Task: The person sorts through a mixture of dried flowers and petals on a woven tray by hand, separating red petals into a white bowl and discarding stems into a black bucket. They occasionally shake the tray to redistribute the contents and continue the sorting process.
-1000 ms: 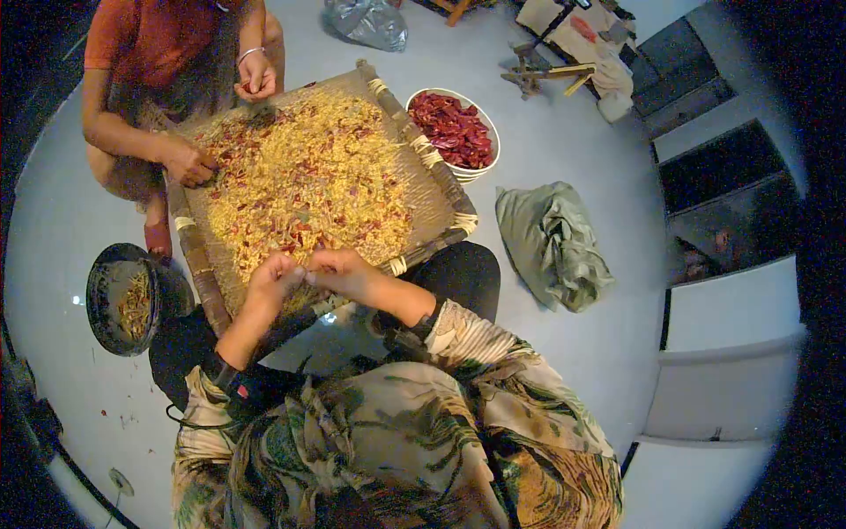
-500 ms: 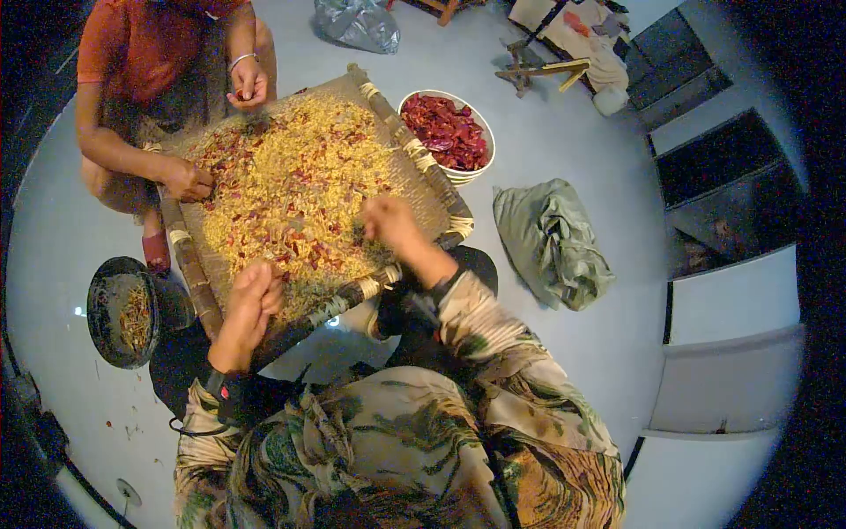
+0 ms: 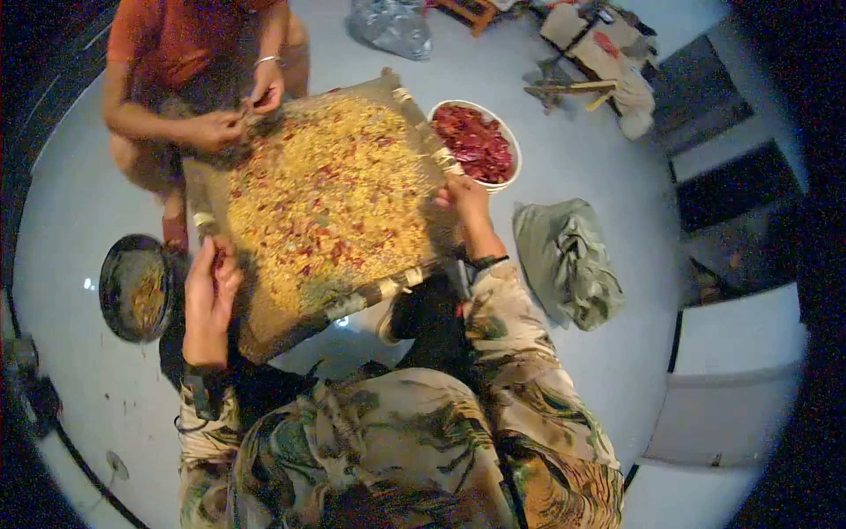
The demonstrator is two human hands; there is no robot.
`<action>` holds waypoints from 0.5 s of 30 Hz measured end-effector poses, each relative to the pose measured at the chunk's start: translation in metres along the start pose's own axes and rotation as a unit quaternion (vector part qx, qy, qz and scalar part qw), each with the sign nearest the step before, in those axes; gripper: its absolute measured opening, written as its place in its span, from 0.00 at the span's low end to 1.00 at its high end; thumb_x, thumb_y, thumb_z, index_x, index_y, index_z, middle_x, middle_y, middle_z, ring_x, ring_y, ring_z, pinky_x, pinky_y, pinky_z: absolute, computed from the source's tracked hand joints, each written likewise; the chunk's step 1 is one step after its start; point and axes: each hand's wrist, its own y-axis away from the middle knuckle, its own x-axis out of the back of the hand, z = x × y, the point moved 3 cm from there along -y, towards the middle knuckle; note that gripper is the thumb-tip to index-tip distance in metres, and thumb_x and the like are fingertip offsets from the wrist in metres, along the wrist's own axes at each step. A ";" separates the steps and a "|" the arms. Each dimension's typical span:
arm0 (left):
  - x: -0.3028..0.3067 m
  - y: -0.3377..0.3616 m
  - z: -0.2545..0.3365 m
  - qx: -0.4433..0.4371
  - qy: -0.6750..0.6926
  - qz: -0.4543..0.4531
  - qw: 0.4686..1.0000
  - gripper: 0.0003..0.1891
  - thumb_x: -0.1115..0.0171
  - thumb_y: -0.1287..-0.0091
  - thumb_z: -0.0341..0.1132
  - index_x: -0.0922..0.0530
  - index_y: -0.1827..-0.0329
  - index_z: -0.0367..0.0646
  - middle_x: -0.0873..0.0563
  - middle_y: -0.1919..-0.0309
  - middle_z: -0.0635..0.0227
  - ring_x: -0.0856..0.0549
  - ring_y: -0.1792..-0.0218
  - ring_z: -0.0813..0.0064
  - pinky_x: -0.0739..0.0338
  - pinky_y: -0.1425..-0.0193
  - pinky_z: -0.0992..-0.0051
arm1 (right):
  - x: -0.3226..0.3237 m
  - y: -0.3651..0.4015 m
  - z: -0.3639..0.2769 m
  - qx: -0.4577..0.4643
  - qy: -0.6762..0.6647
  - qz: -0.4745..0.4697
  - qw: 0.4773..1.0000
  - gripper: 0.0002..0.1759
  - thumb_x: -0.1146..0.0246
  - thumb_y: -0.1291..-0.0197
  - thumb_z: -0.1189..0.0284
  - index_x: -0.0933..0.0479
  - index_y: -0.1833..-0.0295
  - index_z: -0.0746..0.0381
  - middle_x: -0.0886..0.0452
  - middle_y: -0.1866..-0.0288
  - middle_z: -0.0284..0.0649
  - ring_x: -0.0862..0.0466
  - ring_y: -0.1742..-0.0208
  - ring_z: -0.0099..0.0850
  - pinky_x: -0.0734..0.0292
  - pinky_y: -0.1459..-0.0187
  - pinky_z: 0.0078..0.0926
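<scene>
A square woven tray (image 3: 264, 328) with a bound wooden frame tilts in front of me, spread with yellow seeds (image 3: 361, 189) and bits of red chili. My left hand (image 3: 210, 286) is closed round its left edge, thumb up. At the right edge, near the corner, my right hand (image 3: 469, 210) grips the frame with bent fingers. Both hands are slightly blurred. Across from me, a co-worker's two hands (image 3: 238, 123) are together over the tray's far left corner; what is between their fingers I cannot make out.
A white bucket (image 3: 515, 167) of dried red chilies stands just beyond my right hand. Right of the tray lies a green sack (image 3: 568, 260). A black pan (image 3: 110, 300) with scraps sits at left. At the back are a grey plastic bag (image 3: 392, 26) and a wooden stool (image 3: 471, 16).
Both my hands have moved from above the seeds outward to the tray's side edges and taken hold. The co-worker's hands have come together. The seeds look more evenly spread.
</scene>
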 end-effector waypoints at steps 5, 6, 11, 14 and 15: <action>0.048 0.008 0.057 -0.071 -0.003 0.038 0.997 0.11 0.50 0.32 0.38 0.28 0.61 0.38 0.27 0.73 0.71 0.33 0.80 0.86 0.38 0.80 0.85 | -0.020 0.015 -0.003 -0.025 0.027 -0.032 0.999 0.13 0.45 0.39 0.74 0.29 0.51 0.69 0.23 0.62 0.40 0.22 0.68 0.26 0.20 0.66 0.24; 0.055 0.015 0.072 -0.089 -0.035 0.094 0.991 0.11 0.50 0.32 0.38 0.28 0.61 0.37 0.27 0.73 0.71 0.31 0.79 0.85 0.37 0.79 0.86 | -0.020 0.013 -0.001 -0.025 0.030 -0.038 0.998 0.14 0.44 0.39 0.74 0.29 0.50 0.69 0.23 0.62 0.41 0.22 0.68 0.26 0.20 0.66 0.24; 0.166 0.001 0.120 -0.099 -0.074 0.165 0.978 0.13 0.49 0.32 0.42 0.27 0.62 0.39 0.24 0.72 0.69 0.25 0.72 0.78 0.28 0.70 0.82 | -0.023 0.013 0.001 -0.023 0.075 -0.036 0.996 0.12 0.44 0.39 0.73 0.28 0.52 0.67 0.22 0.63 0.39 0.22 0.67 0.25 0.20 0.66 0.23; 0.230 -0.007 0.136 -0.112 -0.120 0.228 0.960 0.20 0.52 0.32 0.48 0.26 0.58 0.37 0.21 0.65 0.64 0.21 0.60 0.73 0.26 0.56 0.75 | -0.023 0.013 0.002 -0.019 0.105 -0.035 0.994 0.12 0.44 0.39 0.73 0.28 0.52 0.67 0.22 0.63 0.38 0.22 0.67 0.25 0.21 0.66 0.23; 0.244 -0.010 0.142 -0.106 -0.189 0.216 0.952 0.23 0.53 0.32 0.50 0.26 0.56 0.35 0.21 0.62 0.63 0.21 0.59 0.72 0.27 0.54 0.73 | -0.022 0.012 0.002 -0.016 0.115 -0.040 0.992 0.12 0.44 0.39 0.72 0.28 0.52 0.67 0.22 0.63 0.38 0.22 0.67 0.25 0.21 0.66 0.23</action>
